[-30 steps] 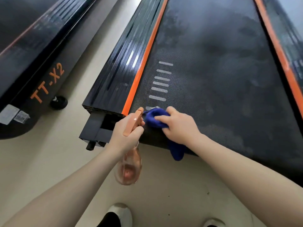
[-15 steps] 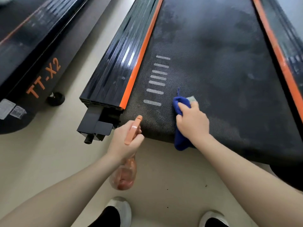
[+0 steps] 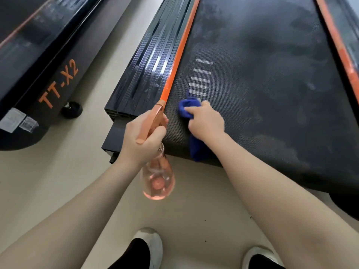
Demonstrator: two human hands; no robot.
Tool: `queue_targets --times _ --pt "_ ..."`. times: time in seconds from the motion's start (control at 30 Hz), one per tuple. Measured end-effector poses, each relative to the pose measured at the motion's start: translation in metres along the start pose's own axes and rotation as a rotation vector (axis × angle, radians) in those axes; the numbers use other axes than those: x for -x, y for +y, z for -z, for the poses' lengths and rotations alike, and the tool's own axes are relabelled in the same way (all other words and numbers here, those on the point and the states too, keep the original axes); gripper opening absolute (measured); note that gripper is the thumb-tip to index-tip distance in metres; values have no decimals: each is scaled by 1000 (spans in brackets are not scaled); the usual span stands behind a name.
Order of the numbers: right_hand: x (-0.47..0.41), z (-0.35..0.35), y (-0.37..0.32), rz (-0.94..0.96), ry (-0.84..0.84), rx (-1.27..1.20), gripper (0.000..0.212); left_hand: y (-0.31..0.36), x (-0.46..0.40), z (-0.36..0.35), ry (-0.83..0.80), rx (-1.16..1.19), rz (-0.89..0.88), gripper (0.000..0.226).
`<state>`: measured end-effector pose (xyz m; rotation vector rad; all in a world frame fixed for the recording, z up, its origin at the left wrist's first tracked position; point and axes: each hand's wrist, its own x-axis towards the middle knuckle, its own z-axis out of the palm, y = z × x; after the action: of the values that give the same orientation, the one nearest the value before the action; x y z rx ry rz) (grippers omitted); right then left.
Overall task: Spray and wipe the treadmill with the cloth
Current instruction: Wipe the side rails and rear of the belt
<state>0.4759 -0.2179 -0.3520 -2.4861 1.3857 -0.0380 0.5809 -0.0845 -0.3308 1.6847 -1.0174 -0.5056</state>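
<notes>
The right hand (image 3: 206, 121) presses a bunched blue cloth (image 3: 186, 108) onto the treadmill belt (image 3: 272, 78), fingers curled over it, with the cloth's tail hanging off the belt's end under the wrist. The left hand (image 3: 142, 136) is wrapped round the neck of a pink spray bottle (image 3: 158, 179), its body hanging below the hand over the floor and its nozzle reaching toward the orange side strip (image 3: 178, 55) just ahead. Pale stripes (image 3: 201, 78) lie just beyond the cloth. This looks like the wiping step, near the belt's rear left corner. Patchy smears well beyond and to the right of the cloth hand suggest much belt remains, so the next strokes likely need firm, overlapping passes outward.
</notes>
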Motion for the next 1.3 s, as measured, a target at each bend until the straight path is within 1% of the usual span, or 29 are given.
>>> queue_targets --times 0.1,0.17,0.23,0.3,0.33,0.37,0.43,0.5,0.57,0.63,0.67,0.7,0.77,0.8,0.87,0.93,1.03,1.07,1.1,1.2,1.23,1.3 --pt "18 -7 -14 226 -79 24 39 -9 -2 7 -78 -40 -44 28" --pt "16 -5 -11 263 -81 77 43 -12 1 8 -126 -25 -26 30" --pt "-1 -1 -9 174 -26 118 43 -14 2 8 -115 -2 -12 30" --pt "-18 -1 -13 16 25 74 35 -16 3 8 -77 4 -12 29" --pt "-21 -3 -19 -13 35 60 33 -18 3 9 -47 -14 -21 28" --pt "-18 -5 -25 7 35 67 31 -19 3 9 -9 -49 -31 26" --pt "3 -10 -32 114 18 102 30 -24 3 7 55 -129 -51 24" --pt "34 -15 -32 266 -9 138 36 -27 1 6 92 -167 -63 25" --pt "52 -17 -26 403 -46 148 46 -28 0 3 112 -157 -68 27" --pt "46 -13 -21 469 -35 185 43 -30 -1 0 114 -136 -85 29" --pt "35 -11 -18 425 0 218 38 -30 -1 -2 117 -127 -95 28" --pt "21 -8 -14 318 41 227 34 -31 -1 -3 122 -116 -94 27" --pt "0 -1 -10 63 58 154 34 -32 -1 -6 120 -111 -80 25" --pt "-3 -1 -11 15 60 120 36 -33 0 -7 123 -122 -84 24" --pt "9 -8 -17 82 53 148 36 -33 1 -9 119 -107 -80 25" --pt "36 -18 -18 256 68 198 39 -30 0 -10 129 -48 -43 25" --pt "44 -13 -3 402 55 215 41 -27 -3 -12 144 -33 10 26" --pt "34 -7 4 380 49 250 38 -25 -3 -12 137 -26 19 26" --pt "23 -3 10 309 37 262 35 -24 -3 -13 118 -18 15 28" --pt "-4 3 15 24 64 101 30 -21 1 -15 -11 30 -12 37" --pt "-6 1 12 -6 88 79 30 -20 2 -16 -49 81 9 39" --pt "5 -3 4 39 71 130 33 -21 2 -20 -74 186 50 43"
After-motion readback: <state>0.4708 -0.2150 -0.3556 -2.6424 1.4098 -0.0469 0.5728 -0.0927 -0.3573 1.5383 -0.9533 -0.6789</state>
